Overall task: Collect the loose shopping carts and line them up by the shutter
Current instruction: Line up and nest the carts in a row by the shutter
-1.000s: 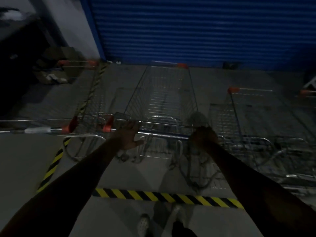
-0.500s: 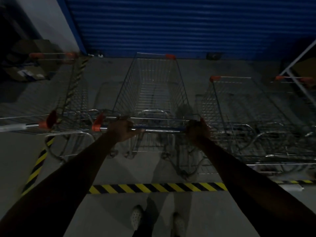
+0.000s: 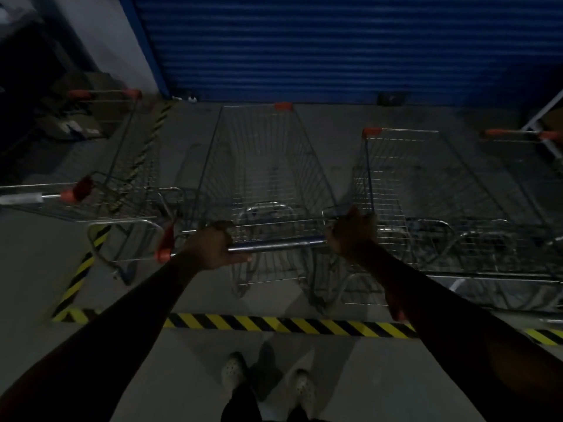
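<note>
Left hand (image 3: 210, 248) and right hand (image 3: 350, 236) had fingers curled round the handle bar (image 3: 274, 244) of the middle cart (image 3: 268, 178), which stood between two parked carts (image 3: 426, 193), nose toward the far shutter (image 3: 335, 47). Recommended: push straight, evenly, keeping side clearance.

No words, numbers or brand names can be read anywhere; it is too dark and blurry. The only mark like a sign is the yellow and black striped tape (image 3: 274, 325) on the floor (image 3: 335, 379), well apart from the blue shutter (image 3: 335, 47). It has no letters.
</note>
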Motion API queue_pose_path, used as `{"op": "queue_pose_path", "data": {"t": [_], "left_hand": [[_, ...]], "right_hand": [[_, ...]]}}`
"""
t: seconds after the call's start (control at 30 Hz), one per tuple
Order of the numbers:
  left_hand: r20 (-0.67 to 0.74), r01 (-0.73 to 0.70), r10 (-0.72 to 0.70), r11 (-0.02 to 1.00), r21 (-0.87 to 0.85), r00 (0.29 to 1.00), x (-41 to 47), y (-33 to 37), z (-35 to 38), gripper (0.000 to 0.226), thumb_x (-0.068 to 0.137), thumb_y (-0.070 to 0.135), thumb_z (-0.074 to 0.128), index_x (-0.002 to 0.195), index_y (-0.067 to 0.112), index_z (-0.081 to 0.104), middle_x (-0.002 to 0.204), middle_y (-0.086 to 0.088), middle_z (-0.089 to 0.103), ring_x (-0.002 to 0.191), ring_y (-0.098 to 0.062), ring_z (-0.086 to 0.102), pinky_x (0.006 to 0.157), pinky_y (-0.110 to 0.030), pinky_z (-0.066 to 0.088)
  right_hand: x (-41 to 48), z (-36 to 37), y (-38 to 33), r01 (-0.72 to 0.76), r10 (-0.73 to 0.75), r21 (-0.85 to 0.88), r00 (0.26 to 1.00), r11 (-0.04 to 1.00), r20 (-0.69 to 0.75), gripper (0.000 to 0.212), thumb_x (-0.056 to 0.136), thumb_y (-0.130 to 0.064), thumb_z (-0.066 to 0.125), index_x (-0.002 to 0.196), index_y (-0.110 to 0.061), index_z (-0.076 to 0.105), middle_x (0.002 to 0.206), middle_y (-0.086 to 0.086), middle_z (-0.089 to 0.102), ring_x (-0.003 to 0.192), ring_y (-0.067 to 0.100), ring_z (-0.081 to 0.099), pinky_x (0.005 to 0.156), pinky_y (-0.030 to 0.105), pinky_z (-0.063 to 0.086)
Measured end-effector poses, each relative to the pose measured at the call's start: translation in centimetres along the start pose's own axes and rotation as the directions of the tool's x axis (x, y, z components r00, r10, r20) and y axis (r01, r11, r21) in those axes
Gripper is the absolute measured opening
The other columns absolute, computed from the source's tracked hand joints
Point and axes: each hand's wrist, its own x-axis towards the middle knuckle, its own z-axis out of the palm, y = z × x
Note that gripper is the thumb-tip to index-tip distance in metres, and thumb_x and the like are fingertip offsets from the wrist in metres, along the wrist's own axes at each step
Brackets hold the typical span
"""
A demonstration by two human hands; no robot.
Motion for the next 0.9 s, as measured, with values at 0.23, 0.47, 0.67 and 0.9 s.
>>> {"op": "queue_pose_path", "data": {"t": [0.23,0.47,0.67,0.9], "left_hand": [[-0.091,-0.093,0.089,0.995,-0.032,0.992,-2.6,1.4,0.8,0.084,0.078,0.089,0.042,0.060,0.012,0.070,0.114,-0.010,0.072,0.090,-0.025,0.073,0.077,-0.032,0.056],[-0.047,-0.054,0.050,0.994,-0.095,0.998,-3.5,2.6,1.1,0.090,0.071,0.096,0.036,0.060,0.015,0.071,0.115,-0.010,0.072,0.118,-0.020,0.064,0.085,-0.033,0.057],[0.044,0.029,-0.022,0.987,-0.159,0.999,-5.2,2.4,0.6,0.097,0.061,0.102,0.033,0.073,0.017,0.078,0.131,-0.004,0.065,0.126,-0.012,0.056,0.097,-0.030,0.051],[0.014,-0.069,0.072,0.986,-0.152,0.997,-6.6,2.7,1.2,0.093,0.072,0.097,0.033,0.062,0.012,0.072,0.079,-0.007,0.074,0.121,-0.021,0.062,0.095,-0.038,0.053]], "right_hand": [[-4.0,2.6,1.5,0.090,-0.083,0.152,0.995,0.984,-0.053,0.059,0.091,-0.059,0.027,0.093,-0.022,0.073,0.107,0.002,0.071,0.120,0.031,0.056,0.104,0.049,0.037],[-7.3,3.5,1.9,0.043,-0.015,0.306,0.995,0.951,-0.094,0.061,0.077,-0.063,0.022,0.090,-0.023,0.066,0.113,0.004,0.064,0.122,0.030,0.053,0.097,0.047,0.046],[-9.7,3.3,0.4,0.008,0.041,0.324,0.989,0.946,-0.145,0.055,0.086,-0.060,0.045,0.116,-0.019,0.067,0.139,0.010,0.054,0.134,0.033,0.045,0.101,0.048,0.047],[-11.8,3.8,0.7,-0.020,0.061,0.307,0.991,0.951,-0.123,0.062,0.086,-0.056,0.037,0.126,-0.017,0.064,0.153,0.012,0.041,0.133,0.035,0.048,0.101,0.053,0.046]]}}
